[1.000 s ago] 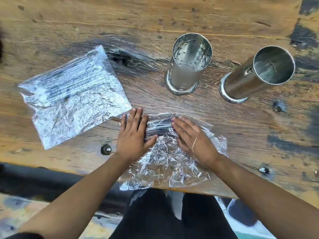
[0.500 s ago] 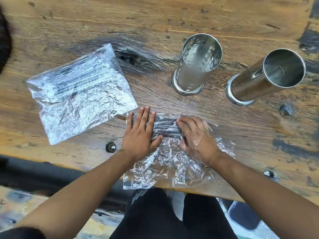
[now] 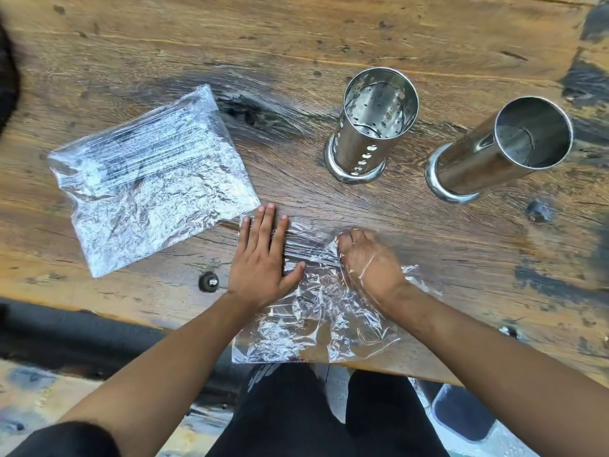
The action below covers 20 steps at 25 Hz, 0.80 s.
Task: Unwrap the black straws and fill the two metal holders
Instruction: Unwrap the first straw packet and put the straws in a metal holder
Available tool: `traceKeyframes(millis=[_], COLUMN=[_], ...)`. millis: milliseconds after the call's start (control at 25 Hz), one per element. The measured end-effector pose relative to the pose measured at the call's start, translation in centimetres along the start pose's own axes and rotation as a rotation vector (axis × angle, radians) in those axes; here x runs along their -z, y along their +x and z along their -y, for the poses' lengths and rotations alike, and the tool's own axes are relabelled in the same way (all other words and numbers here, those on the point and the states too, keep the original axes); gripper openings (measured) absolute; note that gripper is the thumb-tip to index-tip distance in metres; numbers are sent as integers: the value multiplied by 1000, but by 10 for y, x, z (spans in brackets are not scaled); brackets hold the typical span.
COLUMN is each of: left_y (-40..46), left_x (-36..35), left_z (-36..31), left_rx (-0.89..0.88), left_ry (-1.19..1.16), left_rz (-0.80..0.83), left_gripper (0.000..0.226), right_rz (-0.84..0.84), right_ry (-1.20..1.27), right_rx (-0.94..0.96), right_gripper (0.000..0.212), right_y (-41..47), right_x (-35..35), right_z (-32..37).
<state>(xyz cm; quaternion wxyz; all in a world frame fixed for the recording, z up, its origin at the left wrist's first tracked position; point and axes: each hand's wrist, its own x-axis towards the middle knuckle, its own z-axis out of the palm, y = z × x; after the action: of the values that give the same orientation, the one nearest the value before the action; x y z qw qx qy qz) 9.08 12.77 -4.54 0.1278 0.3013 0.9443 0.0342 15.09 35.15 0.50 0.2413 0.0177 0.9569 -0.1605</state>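
A crumpled clear plastic bag lies at the table's front edge, with a bundle of black straws in its far end. My left hand lies flat, fingers spread, pressing on the bag's left end and the straws. My right hand is inside the bag under the film, its fingers curled at the bundle's right end. A second sealed bag with black straws lies to the left. Two empty metal holders stand behind: a perforated holder and a plain holder to its right.
The worn wooden table has dark stains and a bolt head near my left wrist. The near bag hangs slightly over the front edge. Below the edge are a dark bench and my legs in black trousers.
My right hand has slipped under the plastic into the bag and its fingers have curled at the straws. My left hand stays flat on the bag.
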Motion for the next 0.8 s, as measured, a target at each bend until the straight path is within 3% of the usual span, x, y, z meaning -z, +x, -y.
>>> traceKeyframes(millis=[360,480,560,640,720,800], left_y=[4,5,5,5,5,5], left_x=[4,4,4,4,4,5], left_z=[0,0,-1,-1,-2,-3], left_rx=[4,-6,-10,-1,9,19], left_ry=[45,66,72,70,68,69], left_rz=[116,154,167,143,130,151], left_gripper=[99,99,99,101,104,106], right_rz=[18,24,77,-1,62,44], right_ry=[55,25,-28,-94,-87,-60], right_rx=[-17,-59,-69,-68,-82,-114], right_gripper=[40,29,6,25,11,15], right_y=[-29,-43,-45,-47,-46,-48], right_x=[11,11,18,16,12,5], right_z=[-6,-12,-10,-11,-10,-11])
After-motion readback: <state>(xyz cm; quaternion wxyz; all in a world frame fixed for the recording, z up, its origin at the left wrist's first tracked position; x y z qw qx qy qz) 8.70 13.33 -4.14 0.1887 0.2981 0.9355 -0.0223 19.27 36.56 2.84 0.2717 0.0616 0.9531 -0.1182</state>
